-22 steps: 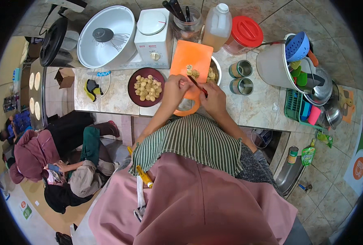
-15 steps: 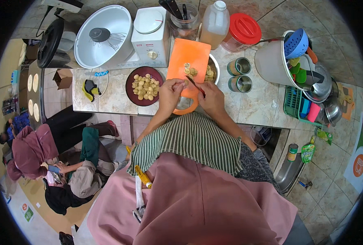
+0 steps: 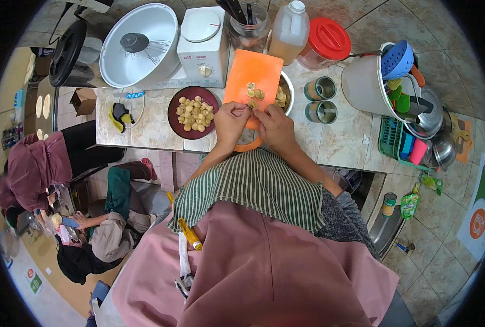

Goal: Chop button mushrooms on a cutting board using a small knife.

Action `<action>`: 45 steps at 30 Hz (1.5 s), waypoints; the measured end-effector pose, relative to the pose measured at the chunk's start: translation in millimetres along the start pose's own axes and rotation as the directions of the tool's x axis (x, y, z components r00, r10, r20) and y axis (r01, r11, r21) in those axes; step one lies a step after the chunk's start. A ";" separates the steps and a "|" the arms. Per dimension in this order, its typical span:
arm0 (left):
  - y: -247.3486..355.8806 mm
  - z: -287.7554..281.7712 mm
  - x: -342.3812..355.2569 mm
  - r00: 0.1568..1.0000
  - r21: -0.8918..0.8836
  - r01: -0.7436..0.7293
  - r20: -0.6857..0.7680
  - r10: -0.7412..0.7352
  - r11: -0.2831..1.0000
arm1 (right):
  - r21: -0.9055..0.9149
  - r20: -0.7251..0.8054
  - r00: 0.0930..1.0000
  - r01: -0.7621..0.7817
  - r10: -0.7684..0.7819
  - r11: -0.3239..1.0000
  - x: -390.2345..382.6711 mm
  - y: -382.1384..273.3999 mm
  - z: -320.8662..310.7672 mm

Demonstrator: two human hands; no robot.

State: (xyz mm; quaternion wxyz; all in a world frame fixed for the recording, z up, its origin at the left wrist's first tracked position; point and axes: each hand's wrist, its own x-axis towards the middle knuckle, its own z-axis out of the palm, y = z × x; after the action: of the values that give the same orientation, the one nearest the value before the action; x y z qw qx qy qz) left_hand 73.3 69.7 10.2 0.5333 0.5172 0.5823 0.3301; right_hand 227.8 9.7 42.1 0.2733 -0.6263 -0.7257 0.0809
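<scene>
An orange cutting board (image 3: 245,68) lies before me, with several pale mushroom slices (image 3: 259,94) on it. My left hand (image 3: 231,121) is closed at the board's left edge, its fingertips pinching a small mushroom (image 3: 252,105). Fingers curled, my right hand (image 3: 277,125) reaches in from the other side, its fingertips close to that same mushroom. What the right hand grips is hidden; no knife blade shows now. Left of the board, a maroon plate (image 3: 172,123) holds several whole button mushrooms (image 3: 196,113). A metal bowl (image 3: 291,94) with more slices sits partly under the board.
Two open tins (image 3: 320,89) stand to the right. Behind are a white mixer (image 3: 203,46) with its bowl (image 3: 111,60), a knife jar (image 3: 249,35), a jug (image 3: 289,32) and a red-lidded tub (image 3: 325,41). A utensil bucket (image 3: 362,82) stands farther right. Other people (image 3: 40,158) are at left.
The small knife seen in my right hand is out of sight now. My right hand has shifted left, its fingertips toward the left hand's. A person at left has moved.
</scene>
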 end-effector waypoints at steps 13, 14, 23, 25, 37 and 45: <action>-9.9 -0.5 -4.7 0.999 -0.065 -0.014 -0.052 0.011 0.998 | 0.084 0.013 0.999 -0.041 0.040 0.996 -0.6 -1.8 2.7; -10.4 -0.3 -4.9 0.999 -0.065 -0.013 -0.051 0.009 0.998 | 0.052 0.049 0.998 -0.050 0.048 0.997 0.7 -1.9 6.0; -8.1 -0.3 -9.7 0.999 -0.126 0.039 -0.024 -0.042 0.991 | 0.168 0.018 0.993 -0.118 0.117 0.979 -27.1 3.7 -16.0; -17.7 2.5 -8.5 0.996 -0.150 -0.060 -0.073 0.049 0.987 | 0.168 0.017 0.996 -0.094 0.093 0.981 -15.6 -0.3 -13.5; -9.1 -19.8 -4.0 0.965 0.113 -0.174 -0.180 0.192 0.978 | 0.223 0.081 0.987 -0.151 0.136 0.963 -36.8 11.4 -21.6; -41.9 -113.4 57.5 0.866 0.891 0.049 -0.263 0.425 0.452 | 0.286 0.015 0.998 -0.067 0.066 0.956 -6.1 0.5 -1.5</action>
State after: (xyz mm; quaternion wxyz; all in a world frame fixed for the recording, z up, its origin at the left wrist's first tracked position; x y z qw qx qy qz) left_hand -40.4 133.2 -20.9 -0.0002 0.6866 0.7104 0.1544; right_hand 229.4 3.7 41.4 0.3564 -0.6039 -0.6855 0.1958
